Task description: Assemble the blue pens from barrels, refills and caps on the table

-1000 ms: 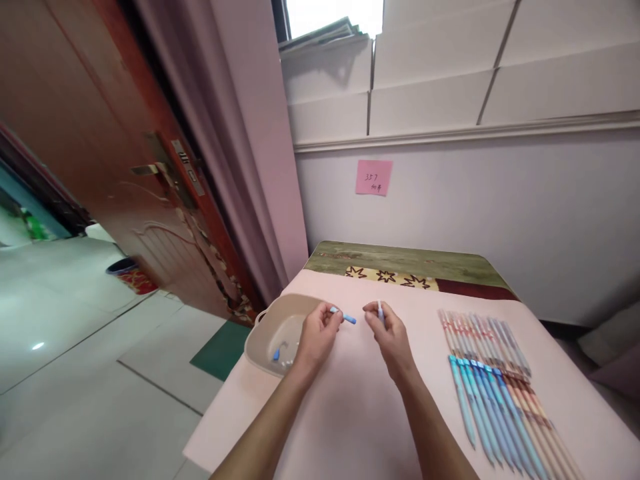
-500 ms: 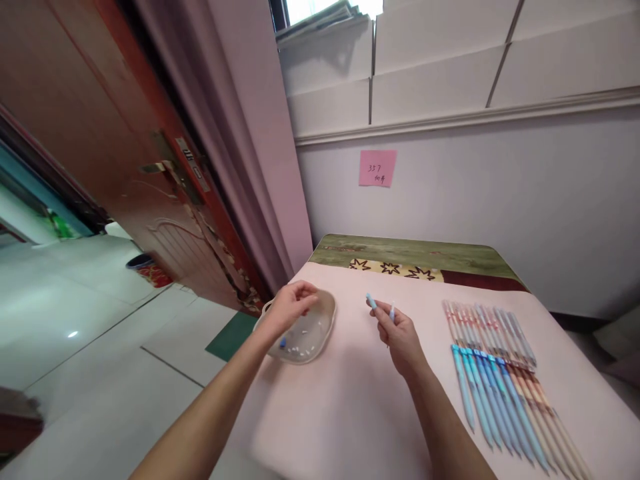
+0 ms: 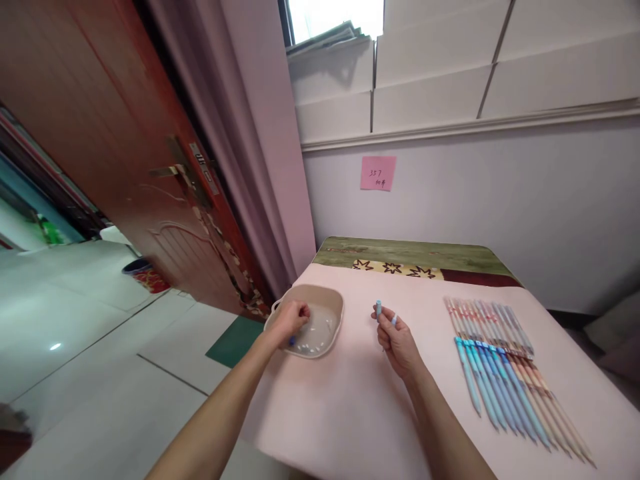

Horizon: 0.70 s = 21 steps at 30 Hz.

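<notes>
My left hand (image 3: 291, 319) is over the left part of a beige basket (image 3: 336, 333), fingers pressed together; whether they hold anything is too small to tell. Small white pieces (image 3: 311, 348) and a blue piece (image 3: 292, 341) lie on the basket's bottom. My right hand (image 3: 399, 340) is closed above the middle of the table, gripping a light blue pen part (image 3: 379, 307) that points up. A second slim piece (image 3: 394, 320) with a pale tip sticks out between its fingers.
Rows of blue and tan pen barrels (image 3: 500, 387) lie at the right of the pink-covered table (image 3: 345, 413), with clear and reddish pen parts (image 3: 487, 320) behind them. A pink note (image 3: 378, 173) is on the wall. A red-brown door (image 3: 165, 220) stands at the left.
My left hand has moved lower into the basket and its fingers have closed together. The light blue part in my right hand has turned more upright. The view has shifted slightly.
</notes>
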Available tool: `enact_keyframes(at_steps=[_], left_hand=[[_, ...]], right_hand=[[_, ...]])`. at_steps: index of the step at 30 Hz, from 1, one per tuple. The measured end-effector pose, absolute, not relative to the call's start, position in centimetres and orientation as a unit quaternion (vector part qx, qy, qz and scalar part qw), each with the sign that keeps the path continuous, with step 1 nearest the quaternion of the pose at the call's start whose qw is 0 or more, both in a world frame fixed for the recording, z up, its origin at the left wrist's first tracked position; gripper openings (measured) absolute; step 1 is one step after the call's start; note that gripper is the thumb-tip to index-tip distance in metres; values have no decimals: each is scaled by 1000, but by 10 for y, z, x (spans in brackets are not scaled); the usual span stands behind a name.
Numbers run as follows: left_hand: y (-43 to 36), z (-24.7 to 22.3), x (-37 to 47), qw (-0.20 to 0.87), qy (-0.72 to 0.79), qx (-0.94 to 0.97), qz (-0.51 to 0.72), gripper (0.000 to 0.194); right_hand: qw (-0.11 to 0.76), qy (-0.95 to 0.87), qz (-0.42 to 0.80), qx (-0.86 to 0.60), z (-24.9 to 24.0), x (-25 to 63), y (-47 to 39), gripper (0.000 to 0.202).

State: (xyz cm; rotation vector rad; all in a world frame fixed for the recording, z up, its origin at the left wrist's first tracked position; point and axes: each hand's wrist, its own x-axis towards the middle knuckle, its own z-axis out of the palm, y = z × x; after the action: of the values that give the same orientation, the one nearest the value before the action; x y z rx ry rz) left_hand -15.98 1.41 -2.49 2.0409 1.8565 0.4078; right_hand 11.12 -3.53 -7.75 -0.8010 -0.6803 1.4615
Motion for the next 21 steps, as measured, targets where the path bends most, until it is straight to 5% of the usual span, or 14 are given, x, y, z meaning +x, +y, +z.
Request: enact_keyframes(at_steps=[21], left_hand=[[21,-29,-186,278,572,770,-55,12]], right_hand=[[589,-268,680,-344,-112,107,-23,32]])
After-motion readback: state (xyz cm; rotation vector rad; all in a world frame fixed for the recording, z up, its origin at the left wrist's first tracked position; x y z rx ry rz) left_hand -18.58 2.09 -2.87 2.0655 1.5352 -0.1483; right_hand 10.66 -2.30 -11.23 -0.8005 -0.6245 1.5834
